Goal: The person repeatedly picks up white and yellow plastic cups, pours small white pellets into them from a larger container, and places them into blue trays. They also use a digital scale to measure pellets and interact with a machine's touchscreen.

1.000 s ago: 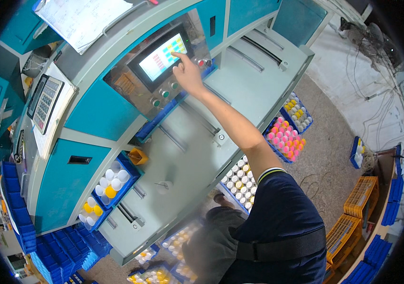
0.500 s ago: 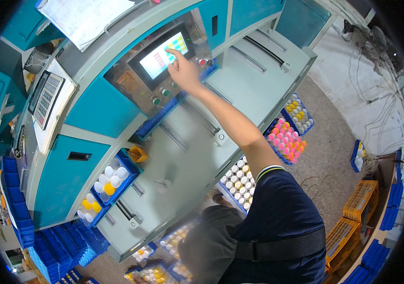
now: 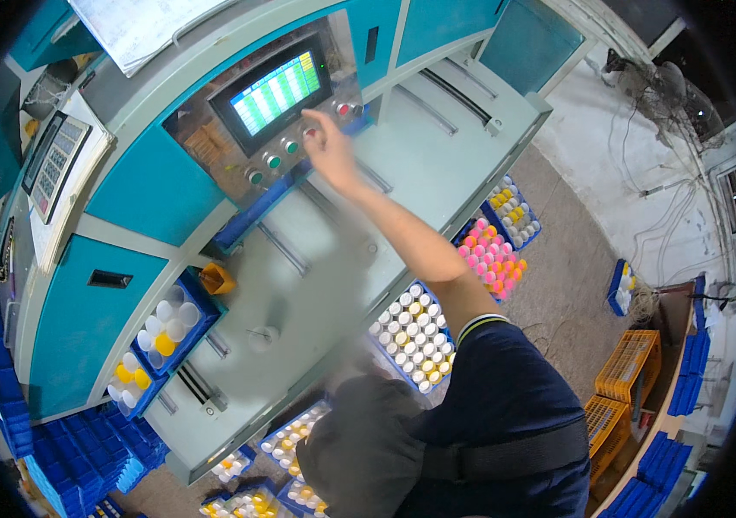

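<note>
My right hand (image 3: 331,157) is raised in front of a teal and grey machine's control panel. Its index finger is stretched out and apart from the thumb, and nothing is in the hand. The fingertips hover beside the lower right edge of a touchscreen (image 3: 276,91), which shows green and white columns. Close to the fingers is a row of round push buttons; a green button (image 3: 274,161) sits left of the hand, and a red button (image 3: 344,110) lies to its right. Whether a finger touches a button is unclear. My left hand is out of view.
Below the panel runs a pale metal worktop (image 3: 316,302) with slotted rails. Blue trays of white and yellow caps (image 3: 415,337) and pink caps (image 3: 490,255) lie on the floor. A calculator (image 3: 55,164) rests at left. Orange crates (image 3: 627,363) stand at right.
My right hand has drawn back from the touchscreen to beside its lower right edge. The display has switched from white with coloured blocks to green columns. The whole view has shifted.
</note>
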`<state>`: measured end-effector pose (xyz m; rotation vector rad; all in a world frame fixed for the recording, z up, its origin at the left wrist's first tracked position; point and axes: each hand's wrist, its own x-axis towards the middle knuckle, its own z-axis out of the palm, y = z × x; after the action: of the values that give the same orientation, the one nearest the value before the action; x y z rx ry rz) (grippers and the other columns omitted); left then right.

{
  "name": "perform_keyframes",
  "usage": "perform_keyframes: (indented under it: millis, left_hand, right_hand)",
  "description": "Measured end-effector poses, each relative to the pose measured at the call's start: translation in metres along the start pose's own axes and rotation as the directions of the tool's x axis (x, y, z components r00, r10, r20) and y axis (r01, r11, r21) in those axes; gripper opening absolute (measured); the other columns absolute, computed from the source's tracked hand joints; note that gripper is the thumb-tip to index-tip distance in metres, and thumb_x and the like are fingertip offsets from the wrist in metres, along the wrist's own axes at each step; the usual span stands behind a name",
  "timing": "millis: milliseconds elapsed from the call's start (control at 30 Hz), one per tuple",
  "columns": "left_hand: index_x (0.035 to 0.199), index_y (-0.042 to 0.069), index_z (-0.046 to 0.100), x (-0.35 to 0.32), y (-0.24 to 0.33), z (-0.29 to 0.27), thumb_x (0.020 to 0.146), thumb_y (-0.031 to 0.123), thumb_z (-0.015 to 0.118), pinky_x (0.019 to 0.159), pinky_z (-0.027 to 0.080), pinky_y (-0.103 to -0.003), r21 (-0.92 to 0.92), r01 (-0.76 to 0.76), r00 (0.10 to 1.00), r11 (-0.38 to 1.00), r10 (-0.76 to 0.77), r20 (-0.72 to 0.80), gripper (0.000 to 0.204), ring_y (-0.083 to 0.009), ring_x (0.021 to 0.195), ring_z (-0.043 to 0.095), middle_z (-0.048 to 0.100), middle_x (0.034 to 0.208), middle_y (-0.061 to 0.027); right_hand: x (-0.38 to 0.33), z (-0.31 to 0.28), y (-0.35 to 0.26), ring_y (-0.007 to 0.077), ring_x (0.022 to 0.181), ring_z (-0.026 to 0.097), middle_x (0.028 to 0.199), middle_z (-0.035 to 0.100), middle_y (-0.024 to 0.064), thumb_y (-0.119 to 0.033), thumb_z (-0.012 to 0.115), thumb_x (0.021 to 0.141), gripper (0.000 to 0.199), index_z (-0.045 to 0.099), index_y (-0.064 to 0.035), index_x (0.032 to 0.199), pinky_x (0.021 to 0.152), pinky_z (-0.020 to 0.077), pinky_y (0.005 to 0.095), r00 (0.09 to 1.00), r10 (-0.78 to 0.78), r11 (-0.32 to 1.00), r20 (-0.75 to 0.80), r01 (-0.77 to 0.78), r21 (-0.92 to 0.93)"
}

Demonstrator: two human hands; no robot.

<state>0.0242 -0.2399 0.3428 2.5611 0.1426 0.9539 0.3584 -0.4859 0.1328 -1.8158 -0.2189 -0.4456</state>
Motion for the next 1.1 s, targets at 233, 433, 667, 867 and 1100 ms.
perform_keyframes:
  millis: [233,433,667,867,1100]
  left_hand:
    - [0.115,-0.008,0.058,0.012,0.004,0.04,0.09,0.008,0.059,0.089,0.046,-0.039,-0.093,-0.017,0.997,0.996,0.024,0.079,0.03,-0.0285,0.103,0.056,0.06,0.114,-0.0182]
    - [0.115,-0.007,0.058,0.01,0.001,0.05,0.089,0.007,0.06,0.09,0.045,-0.039,-0.154,-0.003,0.995,0.988,0.018,0.095,0.03,-0.0281,0.106,0.054,0.058,0.116,-0.0177]
    - [0.115,-0.007,0.057,0.011,-0.004,0.045,0.087,0.006,0.06,0.092,0.044,-0.038,-0.231,-0.014,0.995,0.973,0.037,0.095,0.031,-0.0276,0.11,0.053,0.057,0.118,-0.017]
    - [0.115,-0.006,0.057,-0.006,-0.009,0.016,0.085,0.005,0.06,0.094,0.043,-0.037,-0.307,-0.016,1.0,0.952,0.02,0.008,0.032,-0.0272,0.113,0.052,0.055,0.12,-0.0164]
    - [0.114,-0.005,0.056,-0.108,0.009,-0.11,0.084,0.004,0.061,0.096,0.042,-0.037,-0.375,-0.128,0.96,0.918,0.021,-0.278,0.032,-0.0267,0.116,0.051,0.053,0.123,-0.0158]
  right_hand:
    - [0.048,-0.029,-0.012,0.0298,0.065,0.063,0.067,0.061,0.0096,-0.018,0.063,0.085,0.047,0.054,-0.0182,0.131,0.064,0.0478,0.0443,0.997,-0.078,0.987,-0.028,0.073,-0.143]
    - [0.082,-0.02,-0.017,0.0207,0.05,0.062,0.065,0.06,0.006,-0.016,0.063,0.089,0.046,0.054,-0.017,0.134,0.051,0.0496,0.0372,0.996,-0.084,0.971,-0.038,0.074,-0.227]
    - [0.069,-0.016,-0.013,0.019,0.061,0.065,0.073,0.065,0.0087,-0.016,0.062,0.09,0.045,0.052,-0.012,0.134,0.059,0.0507,0.0324,0.981,-0.19,0.944,-0.051,0.168,-0.283]
    - [-0.069,0.016,-0.014,0.0201,0.056,0.052,0.065,0.05,0.0082,-0.019,0.06,0.093,0.042,0.051,-0.013,0.133,0.057,0.0417,0.0356,0.963,-0.161,0.983,0.214,0.176,-0.05]
    - [-0.343,0.016,-0.025,0.0182,0.075,0.054,0.077,0.052,0.0048,-0.028,0.056,0.097,0.044,0.049,-0.0176,0.139,0.075,0.0467,0.0352,0.238,0.113,0.993,0.965,-0.01,-0.114]
